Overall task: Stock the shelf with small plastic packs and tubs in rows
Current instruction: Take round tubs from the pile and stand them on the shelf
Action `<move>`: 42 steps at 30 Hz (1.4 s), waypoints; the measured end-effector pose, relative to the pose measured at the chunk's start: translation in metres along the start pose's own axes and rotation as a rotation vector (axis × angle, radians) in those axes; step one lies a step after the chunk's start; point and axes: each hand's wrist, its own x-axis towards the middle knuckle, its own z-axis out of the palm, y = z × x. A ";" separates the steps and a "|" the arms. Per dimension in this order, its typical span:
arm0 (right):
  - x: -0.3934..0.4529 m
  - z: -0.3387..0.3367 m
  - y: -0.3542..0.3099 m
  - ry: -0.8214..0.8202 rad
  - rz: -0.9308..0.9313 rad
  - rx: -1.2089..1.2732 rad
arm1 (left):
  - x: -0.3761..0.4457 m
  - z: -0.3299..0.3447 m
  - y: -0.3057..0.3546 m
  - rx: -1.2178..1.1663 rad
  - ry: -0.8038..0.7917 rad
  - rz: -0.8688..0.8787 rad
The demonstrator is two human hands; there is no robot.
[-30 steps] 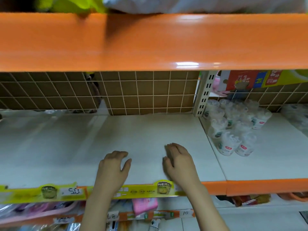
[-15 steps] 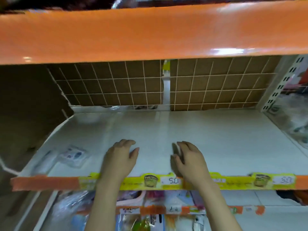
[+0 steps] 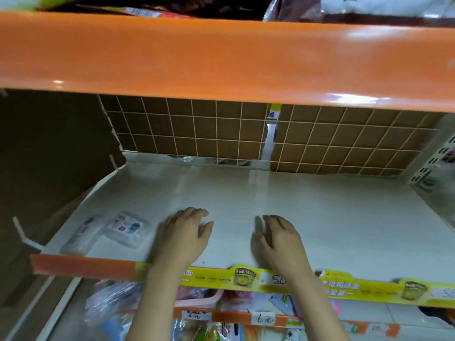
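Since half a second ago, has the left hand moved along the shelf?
Cannot tell. The left hand rests beside the clear plastic pack near the yellow price strip, much as before; the camera shifted, so small movement cannot be judged.

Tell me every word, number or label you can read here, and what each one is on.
"6元": handwritten white tag on the lower shelf edge.
"10": handwritten white tag further right on that edge.
"5.": start of a price on the yellow strip along the front of the shelf; the rest is blurred.
Yellow strip's other print, the plastic packs: too blurred to read.
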 end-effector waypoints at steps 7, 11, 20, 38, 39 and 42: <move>0.004 0.014 -0.030 -0.032 0.007 0.037 | 0.003 -0.018 -0.030 -0.039 -0.006 -0.014; 0.008 0.027 -0.063 -0.011 0.028 0.052 | 0.007 -0.039 -0.060 -0.054 0.015 -0.020; 0.010 0.067 -0.130 -0.006 0.063 0.049 | 0.001 -0.099 -0.147 -0.008 -0.022 -0.048; -0.001 0.082 -0.171 -0.007 0.069 0.037 | -0.017 -0.097 -0.194 -0.114 -0.272 -0.305; 0.000 0.081 -0.173 -0.017 0.059 0.036 | -0.016 -0.098 -0.193 -0.148 -0.239 -0.321; 0.007 0.082 -0.183 -0.056 0.038 0.045 | -0.013 -0.105 -0.188 -0.204 -0.133 -0.347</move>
